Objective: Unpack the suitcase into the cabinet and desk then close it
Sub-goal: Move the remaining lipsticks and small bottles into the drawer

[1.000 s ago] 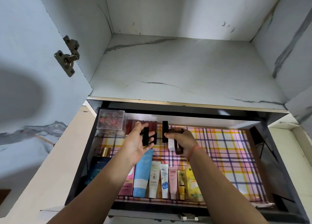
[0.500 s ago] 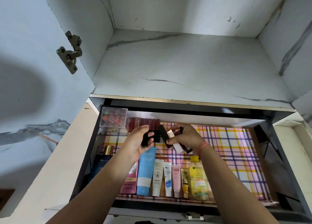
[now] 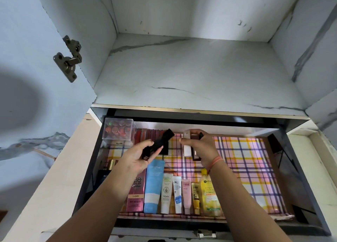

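Since half a second ago the two hands have drawn a little apart, and the black tube [image 3: 160,142] that was at the right fingertips now sits in the left hand [image 3: 140,158]. That hand's fingers curl round the tube's lower end. The tube tilts, its free end pointing up and to the right, toward the back of the open drawer [image 3: 87,168].

To the right, the right hand [image 3: 199,148] grips a white tube [image 3: 187,147] and a dark tube [image 3: 195,147] side by side, both held roughly upright, with the fingers wrapped round them from the right. A gap separates the black tube from these two.

Both hands hover over the drawer's checked liner [image 3: 246,168]. A clear box [image 3: 119,130] of small round pots stands in the back left corner. A row of tubes and bottles [image 3: 175,192] lies along the front edge, below both wrists. Above the drawer the cabinet shelf [image 3: 191,74] shows, with a hinge [image 3: 68,59] on the door at the left.
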`<action>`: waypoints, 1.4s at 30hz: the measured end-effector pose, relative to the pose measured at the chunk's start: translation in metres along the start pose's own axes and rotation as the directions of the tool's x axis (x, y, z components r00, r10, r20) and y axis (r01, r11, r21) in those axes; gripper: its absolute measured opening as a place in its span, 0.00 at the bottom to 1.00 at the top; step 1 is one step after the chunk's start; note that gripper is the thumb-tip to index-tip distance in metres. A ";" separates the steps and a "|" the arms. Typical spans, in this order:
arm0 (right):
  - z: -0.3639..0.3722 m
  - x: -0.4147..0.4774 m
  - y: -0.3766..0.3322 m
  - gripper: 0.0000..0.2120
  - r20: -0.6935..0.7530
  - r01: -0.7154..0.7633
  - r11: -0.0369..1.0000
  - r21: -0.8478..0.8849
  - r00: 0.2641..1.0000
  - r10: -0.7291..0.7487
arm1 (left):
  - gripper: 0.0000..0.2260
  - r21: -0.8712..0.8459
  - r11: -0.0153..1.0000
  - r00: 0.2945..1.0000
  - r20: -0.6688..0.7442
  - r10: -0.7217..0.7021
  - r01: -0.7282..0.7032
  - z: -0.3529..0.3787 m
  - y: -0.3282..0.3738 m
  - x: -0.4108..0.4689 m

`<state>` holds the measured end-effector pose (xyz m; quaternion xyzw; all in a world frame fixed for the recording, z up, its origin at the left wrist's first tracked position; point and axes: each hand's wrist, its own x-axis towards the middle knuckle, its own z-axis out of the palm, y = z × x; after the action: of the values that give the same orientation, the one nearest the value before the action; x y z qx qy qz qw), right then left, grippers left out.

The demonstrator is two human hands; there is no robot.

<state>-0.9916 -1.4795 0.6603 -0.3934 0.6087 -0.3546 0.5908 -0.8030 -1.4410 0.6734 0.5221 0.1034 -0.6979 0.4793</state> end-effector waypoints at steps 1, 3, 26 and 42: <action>0.003 -0.003 0.005 0.15 0.004 -0.058 0.998 0.010 0.998 0.057 | 0.05 -0.043 0.999 1.000 0.008 -0.024 0.024 -0.001 -0.003 0.001; 0.013 -0.006 0.015 0.16 0.027 -0.136 0.983 0.122 0.991 0.134 | 0.07 -0.019 0.997 0.997 0.022 -0.074 0.075 0.000 -0.012 0.002; 0.015 0.021 0.016 0.20 -0.227 0.014 0.820 -0.572 0.958 -0.175 | 0.07 0.495 0.840 0.966 0.000 0.258 -0.224 0.011 -0.008 0.010; 0.038 0.032 0.023 0.18 -0.009 0.121 0.810 -0.574 0.988 -0.154 | 0.07 0.455 0.858 0.967 0.031 0.251 -0.237 0.003 -0.010 0.015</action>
<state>-0.9545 -1.4971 0.6241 -0.5852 0.6729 -0.2085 0.4016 -0.8125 -1.4465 0.6585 0.6389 -0.1230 -0.6284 0.4264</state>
